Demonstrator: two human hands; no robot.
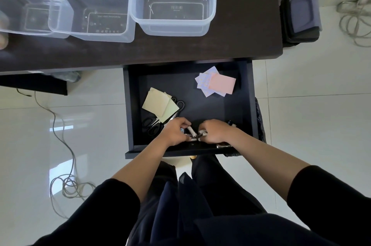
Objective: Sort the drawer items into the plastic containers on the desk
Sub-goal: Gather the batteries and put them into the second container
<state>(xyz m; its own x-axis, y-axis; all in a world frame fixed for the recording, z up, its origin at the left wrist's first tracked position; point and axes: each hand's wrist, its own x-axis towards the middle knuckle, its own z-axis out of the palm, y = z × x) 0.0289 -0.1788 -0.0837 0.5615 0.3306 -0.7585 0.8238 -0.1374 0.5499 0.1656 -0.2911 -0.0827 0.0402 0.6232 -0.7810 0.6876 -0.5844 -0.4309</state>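
Observation:
The dark drawer [249, 105] stands pulled out below the desk. My left hand [176, 131] and my right hand [215, 131] are both at its front, fingers curled round small white cylindrical items [191, 132], likely batteries. Yellow sticky notes [159, 104] lie at the drawer's left, partly over black-handled scissors [152, 125]. Pink and patterned notes [216, 84] lie at the back right. Three clear plastic containers stand on the desk: right [212, 0], middle [60, 14], left [12, 31].
The dark desk [241, 41] spans the top. A black case [301, 16] sits on the floor to its right, with coiled cables [355, 18] beyond. Another cable [66, 183] trails over the white floor at the left. A small metal item [223, 146] lies at the drawer's front right.

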